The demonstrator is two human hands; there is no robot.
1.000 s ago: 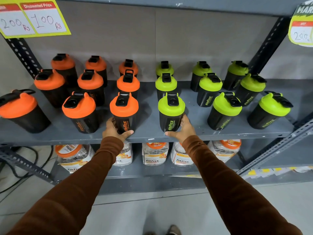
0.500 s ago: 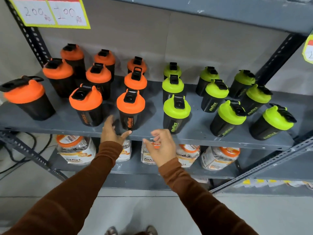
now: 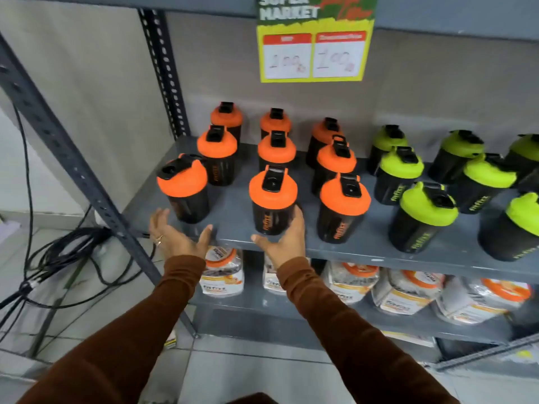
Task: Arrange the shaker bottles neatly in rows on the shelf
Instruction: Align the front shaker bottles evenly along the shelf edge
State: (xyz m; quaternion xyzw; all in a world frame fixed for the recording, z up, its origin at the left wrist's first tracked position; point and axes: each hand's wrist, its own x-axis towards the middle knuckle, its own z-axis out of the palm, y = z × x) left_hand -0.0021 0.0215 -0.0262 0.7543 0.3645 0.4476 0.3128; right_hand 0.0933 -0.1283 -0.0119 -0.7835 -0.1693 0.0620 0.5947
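Here my left hand [image 3: 175, 236] hangs spread and empty at the front edge of the grey shelf [image 3: 233, 225], just before the leftmost orange-lidded shaker [image 3: 183, 189]; my right hand [image 3: 284, 236] cups the base of the middle front orange shaker [image 3: 272, 199]; green-lidded shakers [image 3: 423, 217] stand in rows to the right.

Light was even and fairly bright, apparently from overhead; soft shadows fell behind the bottles on the grey shelf [image 3: 233, 211]; the lower shelf [image 3: 291, 307] lay dimmer. No harsh glare showed; the orange lids [image 3: 272, 189] carried only a dull sheen. Motion blur smeared the price sign [image 3: 313, 53] and the labels; wide-angle distortion bent the left upright [image 3: 73, 158] and stretched the right edge.
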